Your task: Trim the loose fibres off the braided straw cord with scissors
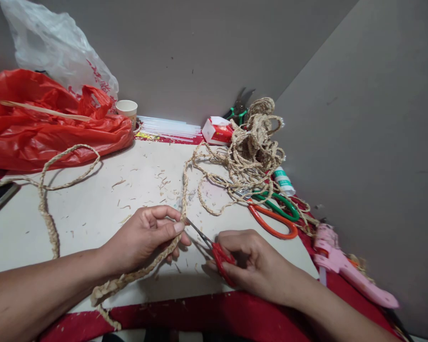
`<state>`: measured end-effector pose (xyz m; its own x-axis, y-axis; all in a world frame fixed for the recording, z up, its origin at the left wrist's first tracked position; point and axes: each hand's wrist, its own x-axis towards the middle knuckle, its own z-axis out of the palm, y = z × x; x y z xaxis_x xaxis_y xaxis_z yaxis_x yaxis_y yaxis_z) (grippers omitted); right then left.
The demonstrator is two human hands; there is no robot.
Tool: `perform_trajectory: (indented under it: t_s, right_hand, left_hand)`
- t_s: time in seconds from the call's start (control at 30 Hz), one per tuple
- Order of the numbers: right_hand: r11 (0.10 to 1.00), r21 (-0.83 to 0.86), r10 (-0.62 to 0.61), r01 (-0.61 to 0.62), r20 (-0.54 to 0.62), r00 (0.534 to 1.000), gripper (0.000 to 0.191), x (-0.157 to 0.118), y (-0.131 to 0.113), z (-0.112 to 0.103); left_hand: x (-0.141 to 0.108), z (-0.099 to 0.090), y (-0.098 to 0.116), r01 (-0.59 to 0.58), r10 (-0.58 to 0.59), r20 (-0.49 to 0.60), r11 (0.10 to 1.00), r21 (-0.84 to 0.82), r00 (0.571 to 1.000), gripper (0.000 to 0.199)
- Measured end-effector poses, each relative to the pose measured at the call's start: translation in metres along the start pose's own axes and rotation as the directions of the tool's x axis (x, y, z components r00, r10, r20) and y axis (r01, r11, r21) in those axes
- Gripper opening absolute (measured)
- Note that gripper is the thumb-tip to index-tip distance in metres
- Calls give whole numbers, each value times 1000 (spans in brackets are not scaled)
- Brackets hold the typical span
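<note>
Spatially, the main relation is blade tips to cord. The braided cord (184, 190) lies at the left hand (157, 230), above the pale surface (107, 190). Beyond the left hand its long axis runs nearly straight away from the wearer; on the near side it bends and slants toward the body and to the left, passing over the surface's near edge to a loose end.

Small scissors (203, 236) come in from the right side, blades slanting away and leftward, tips at the cord just beside the left thumb. Contact appears likely; a slight gap cannot be ruled out. The blades look close together; whether they straddle any strand, cannot tell.

Left grip: closed in a pinch, thumb on top of the cord, index finger curled behind, remaining fingers partly spread beneath. Left forearm enters from the lower left, the near run of cord passing beside it. The left hand is the nearer one to the cord, being in contact with it.

Right grip: closed about the red handles, fingers curled, thumb toward the wearer. The right hand (258, 266) sits to the right of the cord, apart from it; forearm slants in from the lower right. Pile of thinner cord (251, 149): farther off, right of centre.
</note>
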<state>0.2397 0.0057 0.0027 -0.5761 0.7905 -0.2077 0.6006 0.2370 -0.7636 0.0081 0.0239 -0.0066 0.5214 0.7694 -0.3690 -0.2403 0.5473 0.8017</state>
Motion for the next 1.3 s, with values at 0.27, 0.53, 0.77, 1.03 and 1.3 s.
perform_trajectory:
  t_s: [0.27,0.53,0.77,1.03,1.3]
  right_hand:
    - [999,-31,-22,21,-25,999,24,0,2,1]
    - [998,-64,-14,10,-69,998,30,2,-2,1]
    - [998,-60,-19,15,-67,998,30,2,2,4]
    - [996,-33,-85,82,-112,990,31,0,1,3]
    - [1000,-24,-16,14,-107,994,28,2,-1,2]
  left_hand:
    - [0,1,2,16,-15,-13,1000,11,1000,31]
    - [0,-1,0,-2,2,-11,1000,1,1000,34]
    - [1,1,0,-2,1,-34,1000,-20,999,35]
    - [3,-1,4,-17,17,-68,1000,-12,998,33]
    - [4,-2,3,-18,17,-65,1000,-10,998,40]
